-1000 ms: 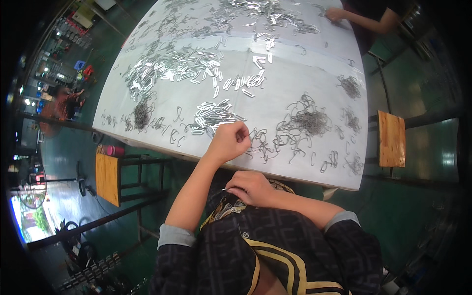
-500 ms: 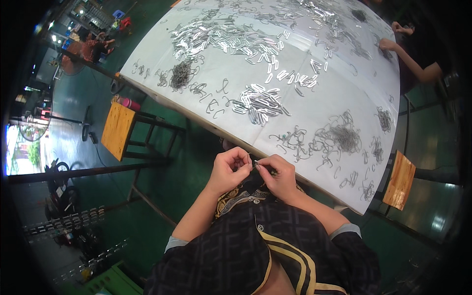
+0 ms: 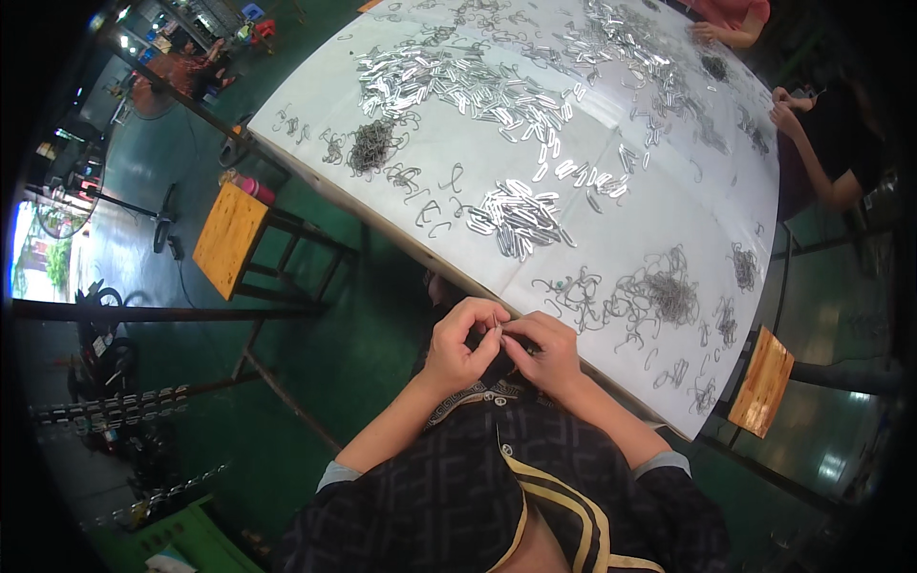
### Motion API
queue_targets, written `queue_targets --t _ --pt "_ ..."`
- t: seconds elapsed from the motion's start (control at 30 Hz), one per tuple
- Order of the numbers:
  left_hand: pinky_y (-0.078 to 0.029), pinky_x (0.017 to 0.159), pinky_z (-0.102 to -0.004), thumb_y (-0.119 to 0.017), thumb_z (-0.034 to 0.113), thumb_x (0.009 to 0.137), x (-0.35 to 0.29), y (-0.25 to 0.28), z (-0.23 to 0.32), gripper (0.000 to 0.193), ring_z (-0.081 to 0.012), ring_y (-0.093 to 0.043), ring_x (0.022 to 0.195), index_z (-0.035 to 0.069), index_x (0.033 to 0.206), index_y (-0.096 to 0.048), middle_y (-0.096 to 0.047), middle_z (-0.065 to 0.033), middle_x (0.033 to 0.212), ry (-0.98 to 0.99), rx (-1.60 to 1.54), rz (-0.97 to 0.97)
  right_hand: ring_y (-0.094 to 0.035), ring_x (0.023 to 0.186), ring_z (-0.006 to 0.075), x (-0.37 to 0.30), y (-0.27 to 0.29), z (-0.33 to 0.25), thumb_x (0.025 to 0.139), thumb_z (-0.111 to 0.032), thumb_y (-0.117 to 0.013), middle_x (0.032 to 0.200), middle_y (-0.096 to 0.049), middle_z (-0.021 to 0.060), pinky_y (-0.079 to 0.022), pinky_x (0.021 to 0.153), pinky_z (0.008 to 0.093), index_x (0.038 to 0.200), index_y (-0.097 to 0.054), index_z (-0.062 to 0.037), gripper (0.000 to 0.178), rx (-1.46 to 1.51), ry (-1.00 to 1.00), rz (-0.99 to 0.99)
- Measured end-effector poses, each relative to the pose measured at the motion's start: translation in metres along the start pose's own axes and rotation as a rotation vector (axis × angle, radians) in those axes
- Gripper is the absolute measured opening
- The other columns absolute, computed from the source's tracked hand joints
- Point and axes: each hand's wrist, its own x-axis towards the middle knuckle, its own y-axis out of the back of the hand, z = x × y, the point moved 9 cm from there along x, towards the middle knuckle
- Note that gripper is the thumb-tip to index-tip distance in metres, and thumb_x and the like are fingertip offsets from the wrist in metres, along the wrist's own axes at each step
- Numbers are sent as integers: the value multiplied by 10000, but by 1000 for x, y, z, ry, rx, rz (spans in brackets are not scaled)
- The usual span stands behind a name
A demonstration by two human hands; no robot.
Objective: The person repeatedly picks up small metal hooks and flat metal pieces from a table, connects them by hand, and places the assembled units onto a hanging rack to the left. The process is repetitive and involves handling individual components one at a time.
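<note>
While both hands meet at lower centre, the left hand (image 3: 461,346) and right hand (image 3: 544,350) pinch one small metal clip (image 3: 498,330) together just off the counter (image 3: 669,220) edge. Looks light, stiff, springy; best pinched by its ends.

We look down on a broad white desk (image 3: 659,220) — its top strewn with small metal parts. Heaps of flat silvery clips (image 3: 521,218) lie near the middle and in a long band (image 3: 458,81) toward the far side; tangles of dark wire hooks (image 3: 669,291) sit near our edge, and another tangle (image 3: 371,145) lies at the left — loose hooks scattered between.
</note>
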Motion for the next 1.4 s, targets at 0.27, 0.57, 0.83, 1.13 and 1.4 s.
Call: queue_targets --t 0.27,0.57,0.83,1.13,1.4 --pt "-468 679 -242 -595 -30 804 1 11 4 113 -97 -567 722 17 904 -618 -614 -45 869 2 -15 41 -572 849 321 61 59 79 745 -74 -722 900 -599 135 -468 760 395 959 -678 -18 225 -525 -43 188" --pt "-458 653 -253 -608 -23 796 2 20 8 148 -106 -552 699 29 935 -616 -588 -37 828 -7 -1 57 -585 797 327 81 48 114 783 -45 -666 846 -584 122 -475 713 409 861 -651 -24 82 -602 -46 33" --pt "-467 673 -218 -593 -24 834 18 33 4 80 -60 -558 732 -10 912 -581 -651 -44 888 -9 -22 103 -666 688 156 79 61 80 874 -56 -637 799 -694 103 -521 652 277 955 -668 37 128 83 -316 124" --pt "-461 628 -273 -620 3 788 22 29 16 102 -155 -555 679 14 881 -581 -608 -60 810 -29 41 86 -661 700 110 65 8 1 840 -47 -679 790 -706 83 -514 662 244 910 -699 28 104 258 -214 -20" --pt "-461 626 -337 -627 -2 754 10 18 6 116 -254 -569 698 19 848 -562 -569 -101 765 -27 145 53 -660 691 127 50 -4 -10 821 -25 -683 782 -707 103 -508 657 252 901 -702 34 101 197 -187 -44"
